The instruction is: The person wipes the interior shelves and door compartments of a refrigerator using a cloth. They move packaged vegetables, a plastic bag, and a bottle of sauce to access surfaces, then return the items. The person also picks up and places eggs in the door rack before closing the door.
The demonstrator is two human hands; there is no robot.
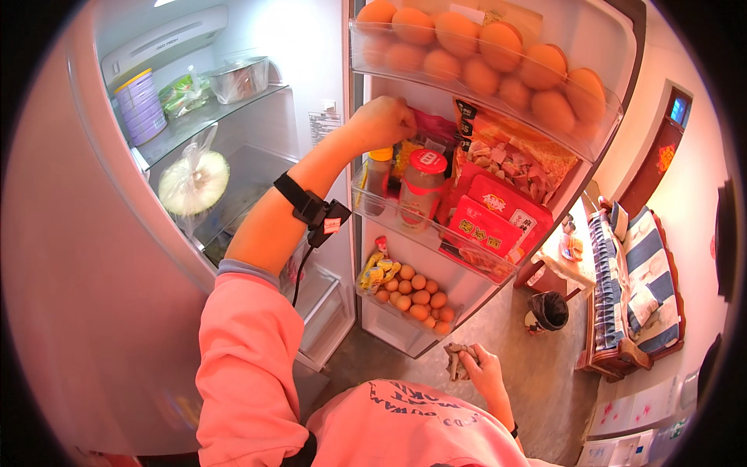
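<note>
My left hand (pixel 384 124) reaches into the middle shelf of the open refrigerator door, fingers curled at the edge of a dark red plastic packet (pixel 435 124). The fingertips are partly hidden, so whether they grip the packet is unclear. Just below the hand stand a yellow-capped bottle (pixel 378 175) and a glass jar with a red lid (pixel 421 187). Red food packs (pixel 496 216) and an orange bag (pixel 513 160) lean to their right in the same door shelf (pixel 402 219). Lower down, outside the door, my right hand (pixel 485 369) holds a crumpled brownish-grey cloth (pixel 458 362).
Eggs fill the upper door bin (pixel 607 125) and the lower one (pixel 458 315). On the left, inner glass shelves (pixel 204 125) hold a purple can (pixel 140 108) and bagged food. A waste bin (pixel 547 312), table (pixel 575 257) and sofa (pixel 653 274) stand beyond the door.
</note>
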